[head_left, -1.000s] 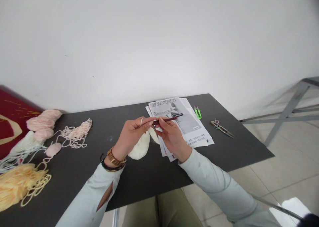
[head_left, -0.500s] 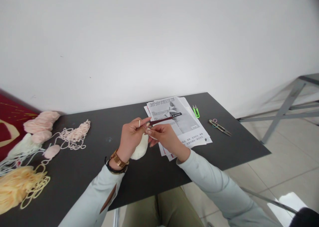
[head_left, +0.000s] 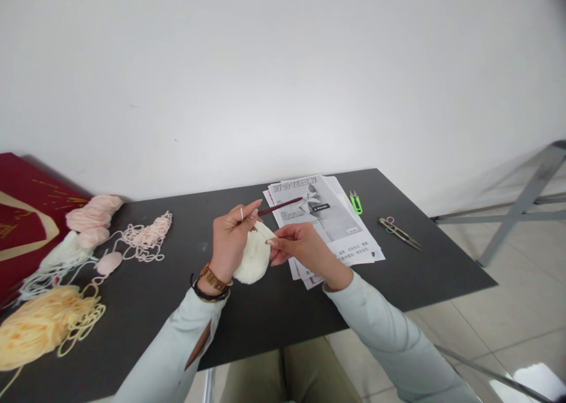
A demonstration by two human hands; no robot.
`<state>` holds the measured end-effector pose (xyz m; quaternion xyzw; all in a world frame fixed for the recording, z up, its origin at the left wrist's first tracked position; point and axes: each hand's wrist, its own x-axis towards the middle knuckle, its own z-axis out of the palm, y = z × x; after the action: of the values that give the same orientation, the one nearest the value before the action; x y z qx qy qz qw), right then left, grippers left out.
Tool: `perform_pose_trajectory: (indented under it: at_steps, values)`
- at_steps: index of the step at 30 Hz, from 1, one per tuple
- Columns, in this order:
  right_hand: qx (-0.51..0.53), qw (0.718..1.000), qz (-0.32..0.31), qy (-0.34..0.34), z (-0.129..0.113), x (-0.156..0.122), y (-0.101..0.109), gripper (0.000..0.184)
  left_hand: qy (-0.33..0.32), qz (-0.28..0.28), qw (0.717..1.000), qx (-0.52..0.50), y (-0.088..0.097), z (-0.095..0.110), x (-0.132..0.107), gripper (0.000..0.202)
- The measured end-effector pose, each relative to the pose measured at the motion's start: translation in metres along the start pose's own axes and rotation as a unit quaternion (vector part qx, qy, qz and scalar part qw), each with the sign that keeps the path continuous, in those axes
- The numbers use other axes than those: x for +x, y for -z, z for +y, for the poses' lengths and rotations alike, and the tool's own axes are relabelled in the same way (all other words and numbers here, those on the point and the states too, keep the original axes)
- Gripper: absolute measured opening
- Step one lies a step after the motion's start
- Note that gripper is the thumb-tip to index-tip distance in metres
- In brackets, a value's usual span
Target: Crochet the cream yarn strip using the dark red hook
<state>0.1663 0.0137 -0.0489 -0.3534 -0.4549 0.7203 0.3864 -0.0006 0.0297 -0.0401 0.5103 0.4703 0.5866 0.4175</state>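
- Broadly, a dark tabletop (head_left: 265,314) stands against a white wall and carries everything in view.
- A red cloth with gold markings (head_left: 26,214) lies at its far left edge.
- A stack of printed sheets (head_left: 336,226) lies right of centre, partly under the right hand.
- Loose yellow yarn (head_left: 35,326) sits at the near left, with pink yarn balls (head_left: 92,214) and a tangle of pale pink yarn (head_left: 148,235) beyond it.
- A cream crocheted piece (head_left: 254,258) hangs between the two hands, above the tabletop's middle.
- The left hand (head_left: 230,238) is closed on the piece's left side and pinches a dark red crochet hook (head_left: 280,205) that points up and right.
- The right hand (head_left: 300,247) pinches the piece's upper right edge with thumb and forefinger.
- Green thread snips (head_left: 355,201) lie just beside the sheets; metal snips (head_left: 398,232) lie further right.
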Motion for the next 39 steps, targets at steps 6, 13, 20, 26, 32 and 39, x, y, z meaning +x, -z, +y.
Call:
perform_pose_trajectory:
  at_steps: [6,13,20,26,32,39]
  values:
    - [-0.093,0.995,0.048,0.003,0.002,-0.001,-0.003,0.044,0.027,0.017,0.999,-0.031,-0.001,0.002,0.004,0.028]
    - [-0.198,0.979,0.035,0.037,0.007,0.004,0.0,0.035,0.065,0.026,0.997,-0.043,0.001,-0.005,0.013,0.032]
    - [-0.213,0.976,0.042,0.019,0.014,0.008,0.0,0.029,0.084,0.033,0.994,-0.058,0.001,-0.014,0.014,0.037]
    - [-0.191,0.981,0.029,0.011,0.019,0.01,0.004,0.032,0.096,0.023,0.993,-0.061,0.001,-0.019,0.015,0.042]
    - [-0.13,0.99,0.028,0.047,0.019,0.014,0.006,0.044,0.077,-0.023,0.996,-0.03,-0.001,-0.019,0.011,0.041]
    - [-0.009,0.997,0.03,0.075,0.021,0.02,0.008,0.06,0.022,-0.092,0.995,0.03,-0.017,-0.014,-0.006,0.029]
